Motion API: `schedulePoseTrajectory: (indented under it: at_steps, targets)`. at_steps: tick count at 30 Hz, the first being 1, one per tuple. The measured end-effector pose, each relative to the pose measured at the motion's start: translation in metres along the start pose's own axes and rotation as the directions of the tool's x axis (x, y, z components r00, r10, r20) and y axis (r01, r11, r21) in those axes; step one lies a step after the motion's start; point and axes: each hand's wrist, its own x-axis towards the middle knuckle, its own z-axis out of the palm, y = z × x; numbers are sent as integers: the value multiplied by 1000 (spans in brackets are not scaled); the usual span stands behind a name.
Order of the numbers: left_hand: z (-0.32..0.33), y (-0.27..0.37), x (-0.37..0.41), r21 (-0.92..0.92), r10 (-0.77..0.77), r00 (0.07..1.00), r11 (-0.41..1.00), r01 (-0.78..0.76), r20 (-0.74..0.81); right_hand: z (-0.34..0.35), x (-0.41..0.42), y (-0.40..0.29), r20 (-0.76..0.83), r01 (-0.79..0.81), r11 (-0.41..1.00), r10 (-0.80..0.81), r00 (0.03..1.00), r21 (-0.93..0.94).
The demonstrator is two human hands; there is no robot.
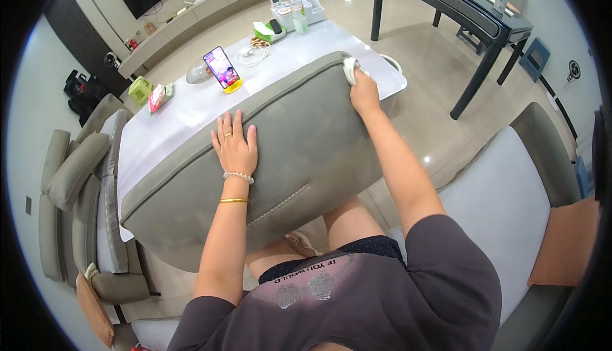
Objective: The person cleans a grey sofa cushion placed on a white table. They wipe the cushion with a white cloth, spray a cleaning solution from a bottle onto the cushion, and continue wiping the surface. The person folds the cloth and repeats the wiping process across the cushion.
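A large grey-green sofa cushion [306, 136], apparently leather, lies slantwise in front of me, above my legs and against the near side of the white coffee table [334, 40]. Piping runs along its far edge, and a stitched seam shows on the near part. My left hand [236, 148] rests flat on the cushion by the piping, fingers apart, with a ring on one finger. At the cushion's far right corner, my right hand [366, 90] grips a white cloth [351, 69] and presses it to the surface. The cushion's underside is hidden.
On the coffee table stand a lit phone [221, 67] on a yellow stand, tissue packs [160, 98], a white cable [253, 55], a bottle [298, 14] and a white organizer [313, 9]. Sofas [86, 198] and a seat [497, 198] flank me. A dark table [444, 2] stands far right.
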Motion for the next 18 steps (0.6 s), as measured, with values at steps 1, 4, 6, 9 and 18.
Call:
schedulePoseTrajectory:
  at_steps: [1,4,6,9,18]
  targets:
    - [3,-2,-3,-3,-21,1000,1000,21,22,0,-14,10,-6,70,997,-70,998,19]
    - [5,-4,-7,-4,-37,999,999,37,18,-4,-64,41,-24,235,972,-235,972,13]
    - [8,-6,-10,-3,-37,999,999,37,-5,-16,-87,40,-19,289,952,-293,956,-100]
    - [14,-2,-12,-9,-38,999,999,38,-23,-24,-42,36,-29,246,964,-244,969,101]
    - [17,-4,-8,-3,-16,1000,1000,16,1,20,-12,37,-133,275,959,-281,950,-67]
